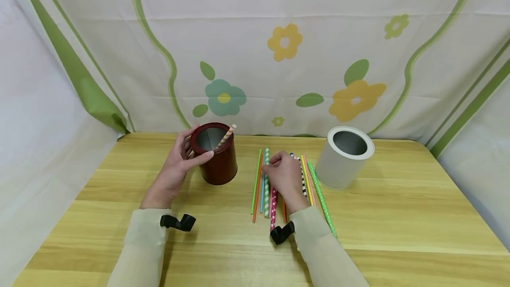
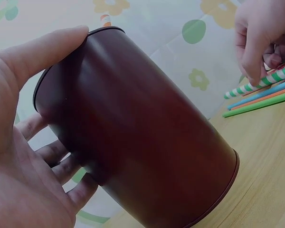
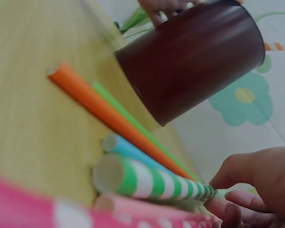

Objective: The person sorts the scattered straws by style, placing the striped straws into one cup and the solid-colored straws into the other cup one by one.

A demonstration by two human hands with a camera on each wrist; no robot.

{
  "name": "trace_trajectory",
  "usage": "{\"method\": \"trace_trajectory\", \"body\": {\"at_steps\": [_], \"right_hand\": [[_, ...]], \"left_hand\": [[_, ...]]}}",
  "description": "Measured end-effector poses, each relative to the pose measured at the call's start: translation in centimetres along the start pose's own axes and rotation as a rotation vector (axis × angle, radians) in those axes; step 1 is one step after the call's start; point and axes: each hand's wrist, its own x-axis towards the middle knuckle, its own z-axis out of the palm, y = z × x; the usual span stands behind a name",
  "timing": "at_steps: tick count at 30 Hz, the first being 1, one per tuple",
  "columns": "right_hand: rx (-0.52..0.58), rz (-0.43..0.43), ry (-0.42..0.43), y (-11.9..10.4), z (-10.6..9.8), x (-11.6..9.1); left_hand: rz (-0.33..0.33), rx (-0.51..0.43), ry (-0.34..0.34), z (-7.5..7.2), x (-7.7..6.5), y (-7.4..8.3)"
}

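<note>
My left hand (image 1: 171,169) holds a dark red can (image 1: 220,163) by its left side, thumb on the rim and fingers round the outside. An orange-and-white striped straw (image 1: 226,137) leans in the can, its top above the rim. Over a row of paper straws, my right hand (image 1: 284,174) pinches a green-and-white striped straw (image 3: 149,180) near its far end. Beside that one lie a blue straw (image 1: 262,196), an orange straw (image 1: 258,189) and a light green straw (image 1: 255,185). A pink dotted straw (image 1: 273,207) runs below the right hand.
A white can (image 1: 338,167) stands open-topped right of the straws. Yellow (image 1: 306,176), black-and-white (image 1: 303,185) and green dotted straws (image 1: 322,200) lie between it and the right hand. A flowered curtain (image 1: 255,65) hangs behind the wooden table (image 1: 418,216).
</note>
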Motion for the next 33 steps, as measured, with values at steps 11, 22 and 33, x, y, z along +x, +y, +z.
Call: {"method": "trace_trajectory", "body": {"at_steps": [11, 22, 33], "right_hand": [[0.269, 0.083, -0.01, -0.4, -1.3, 0.2], [0.518, 0.129, -0.014, -0.4, -2.0, 0.7], [0.54, 0.087, -0.004, -0.8, -2.5, 0.6]], "left_hand": [[-0.004, -0.002, 0.0, 0.1, -0.1, 0.1], [-0.004, -0.001, -0.004, 0.1, -0.2, 0.1], [0.008, -0.003, -0.006, 0.1, -0.2, 0.0]]}}
